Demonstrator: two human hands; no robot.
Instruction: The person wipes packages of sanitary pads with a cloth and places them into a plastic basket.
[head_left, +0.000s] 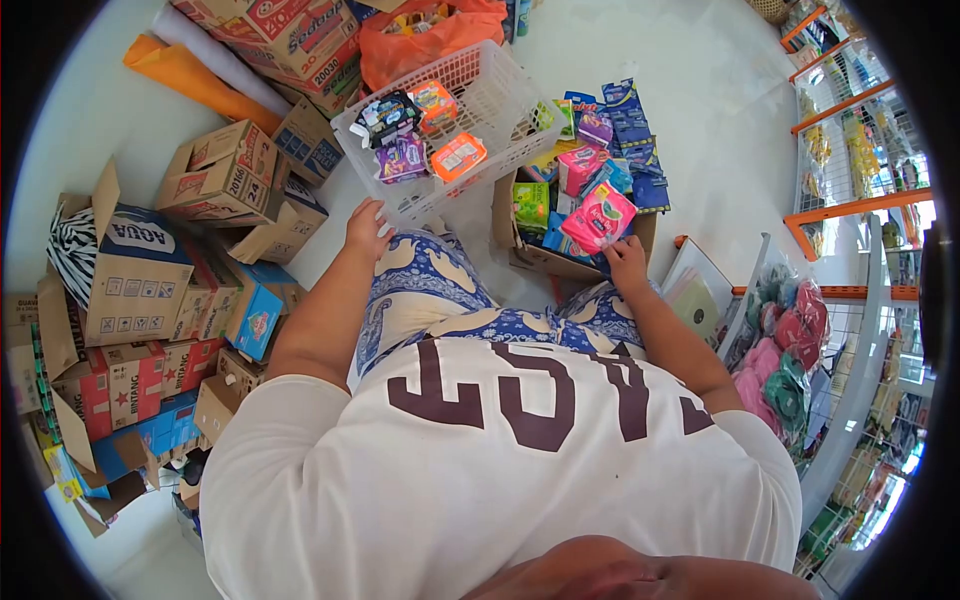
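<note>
My right hand (626, 262) is closed on the lower edge of a pink packet (600, 217), over the open cardboard box (548, 262). That box is filled with colourful packets, among them a green one (531, 205) and dark blue strips (628, 125) along its far right side. My left hand (368, 228) has its fingers apart and holds nothing, just below the near left corner of the white plastic basket (400, 205). In the basket lie a black packet (388, 118), a purple packet (402, 158) and two orange packets (459, 157).
Stacked cartons (140, 275) fill the left side. Behind the basket are an orange-red bag (425, 45) and more cartons (290, 40). On the right stand wire shelves with orange rails (860, 208) and bagged pink and green goods (785, 350).
</note>
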